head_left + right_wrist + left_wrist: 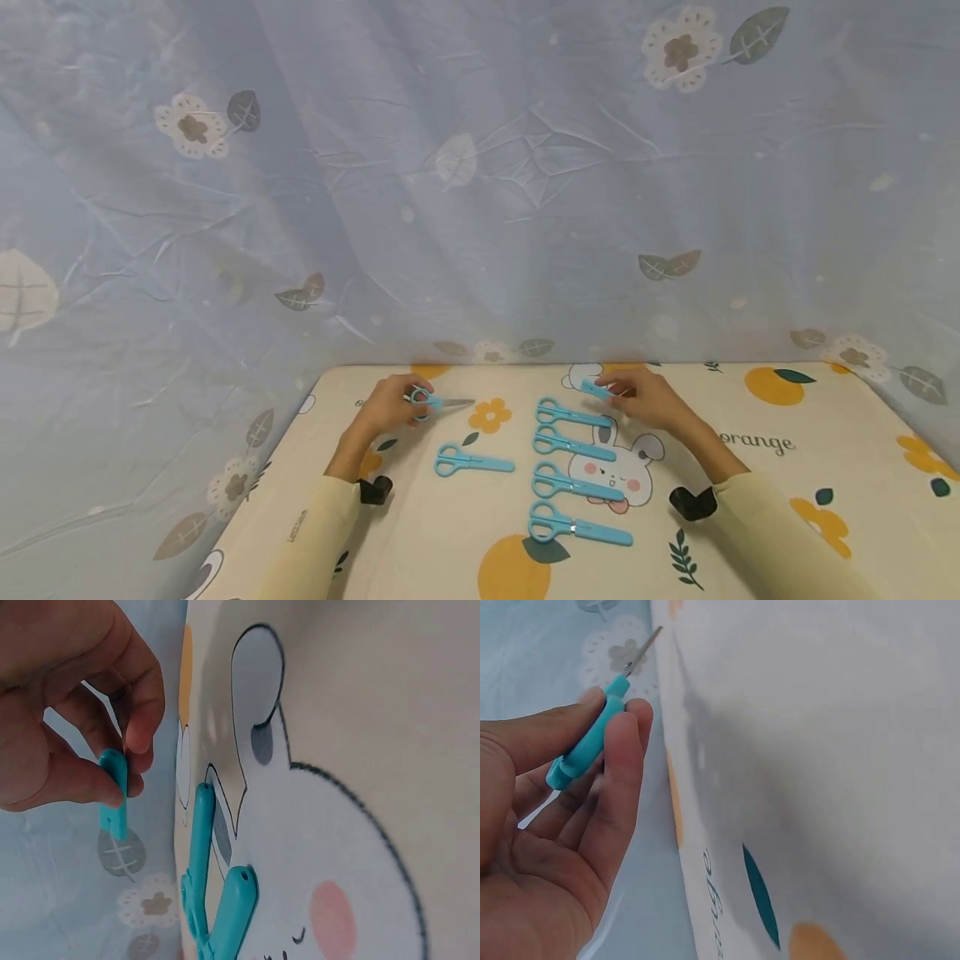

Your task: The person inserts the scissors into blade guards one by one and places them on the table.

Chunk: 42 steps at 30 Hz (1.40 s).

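Between the thumb and fingers of my left hand point(395, 402) is a pair of blue-handled scissors point(592, 742), its metal blades bare and pointing right in the head view. My right hand point(647, 398) pinches a blue blade cover point(114, 793), held apart from those blades. Nearest below the right hand lies a pair of sheathed blue scissors point(573, 414), topmost in a column of several alike, handles to the left. Another pair of sheathed scissors point(474, 462) lies alone, below and right of the left hand.
A cream cloth point(420, 542) printed with oranges, flowers and a rabbit covers the table. Behind it hangs a pale blue patterned curtain point(480, 250), close to the table's far edge. Black wrist cameras point(693, 503) are worn on both forearms.
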Each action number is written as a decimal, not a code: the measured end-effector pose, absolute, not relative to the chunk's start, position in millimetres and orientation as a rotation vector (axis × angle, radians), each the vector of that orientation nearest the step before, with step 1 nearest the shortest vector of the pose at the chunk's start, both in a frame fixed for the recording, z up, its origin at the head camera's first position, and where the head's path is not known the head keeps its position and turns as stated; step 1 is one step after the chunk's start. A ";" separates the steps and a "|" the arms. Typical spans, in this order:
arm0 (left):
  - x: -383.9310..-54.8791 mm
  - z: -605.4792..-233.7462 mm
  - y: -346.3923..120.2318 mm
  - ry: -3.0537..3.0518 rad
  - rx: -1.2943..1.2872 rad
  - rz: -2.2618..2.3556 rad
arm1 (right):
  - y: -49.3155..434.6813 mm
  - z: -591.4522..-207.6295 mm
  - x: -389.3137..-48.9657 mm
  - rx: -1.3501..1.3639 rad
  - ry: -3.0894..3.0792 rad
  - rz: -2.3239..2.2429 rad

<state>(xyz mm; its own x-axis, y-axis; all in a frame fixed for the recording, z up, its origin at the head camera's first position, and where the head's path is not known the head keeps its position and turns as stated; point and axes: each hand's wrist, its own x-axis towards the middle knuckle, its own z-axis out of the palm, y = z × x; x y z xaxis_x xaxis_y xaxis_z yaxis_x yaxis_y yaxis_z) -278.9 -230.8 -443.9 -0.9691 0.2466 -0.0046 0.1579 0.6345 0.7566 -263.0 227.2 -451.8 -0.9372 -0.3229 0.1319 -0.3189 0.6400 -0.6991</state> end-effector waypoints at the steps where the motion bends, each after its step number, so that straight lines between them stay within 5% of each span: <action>1: -277.8 -443.2 -230.2 2.729 0.334 1.281 | 228.6 -451.4 -260.9 -0.529 2.805 -1.232; 42: -269.9 -417.3 -164.6 2.372 0.387 1.616 | 268.4 -433.0 -215.6 -0.320 2.516 -1.379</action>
